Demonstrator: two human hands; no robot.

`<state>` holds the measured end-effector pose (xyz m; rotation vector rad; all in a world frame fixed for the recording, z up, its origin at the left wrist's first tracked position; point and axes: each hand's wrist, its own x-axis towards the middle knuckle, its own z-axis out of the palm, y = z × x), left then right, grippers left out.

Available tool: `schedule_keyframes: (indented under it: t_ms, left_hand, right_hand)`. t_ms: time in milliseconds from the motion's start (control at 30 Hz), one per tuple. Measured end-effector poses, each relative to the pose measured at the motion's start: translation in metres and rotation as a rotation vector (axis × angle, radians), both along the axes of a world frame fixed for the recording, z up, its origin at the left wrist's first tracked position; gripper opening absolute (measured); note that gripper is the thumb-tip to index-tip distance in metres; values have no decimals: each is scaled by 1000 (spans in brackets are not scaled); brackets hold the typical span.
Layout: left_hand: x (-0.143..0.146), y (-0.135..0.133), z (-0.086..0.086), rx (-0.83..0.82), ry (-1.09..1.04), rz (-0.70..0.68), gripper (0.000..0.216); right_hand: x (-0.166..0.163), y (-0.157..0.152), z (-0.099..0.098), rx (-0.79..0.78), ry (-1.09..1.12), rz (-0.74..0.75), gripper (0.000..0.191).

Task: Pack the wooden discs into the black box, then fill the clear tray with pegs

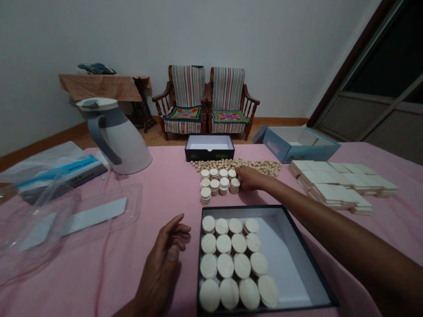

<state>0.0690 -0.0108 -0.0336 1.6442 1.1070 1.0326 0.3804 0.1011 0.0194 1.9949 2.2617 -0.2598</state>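
My right hand (249,178) reaches across to the far right corner of a group of small stacks of pale round wooden discs (214,186). Its fingers are bent against the rear right stack, and their tips are partly hidden. Low at the left of a shallow black-rimmed box (294,259), my left hand (167,246) hovers with loosely curled, parted fingers and nothing in them. Inside that box, rows of larger stacked wooden discs (225,266) fill the left part, while the white bottom shows at right. Many small wooden beads (267,167) lie behind the stacks.
Stacks of square wooden tiles (333,193) stand at right, before an open blue box (307,152). A small black box (209,154) sits behind the beads. On the left are a white jug (127,145), a blue-and-black package (66,176) and clear plastic trays (132,204).
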Motion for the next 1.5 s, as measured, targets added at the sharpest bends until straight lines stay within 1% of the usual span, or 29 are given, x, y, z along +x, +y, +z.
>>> schedule_keyframes:
  t_ms: [233, 367, 467, 633, 800, 900, 1000, 1133, 1367, 1500]
  left_hand:
    - [5, -3, 10, -67, 7, 27, 45]
    - [7, -3, 13, -45, 38, 44, 45]
    - [7, -4, 13, -29, 60, 39, 43]
    - [6, -4, 12, -30, 66, 28, 41]
    - [5, -2, 10, -7, 86, 23, 41]
    - [5, -1, 9, -32, 89, 21, 42]
    - [5, -1, 10, -36, 93, 17, 43]
    - [5, -1, 10, -10, 93, 6, 42]
    - [5, -1, 11, 4, 116, -4, 41]
    - [6, -1, 12, 5, 120, -2, 40]
  right_hand:
    - [-1, -3, -3, -5, -52, -29, 37]
    - [-3, -4, -2, -28, -55, -12, 39]
    - [-5, -7, 1, -40, -53, -3, 36]
    - [-1, -10, 2, -14, -53, -48, 29]
    - [14, -13, 3, 5, -49, -117, 34]
    - [18, -15, 6, 16, -38, -114, 34]
    - [14, -15, 8, 35, -30, -94, 34]
    - [4, -7, 5, 33, -24, -65, 32]
    - [1, -2, -1, -1, -44, -82, 28]
    - [6, -7, 5, 3, -36, -107, 36]
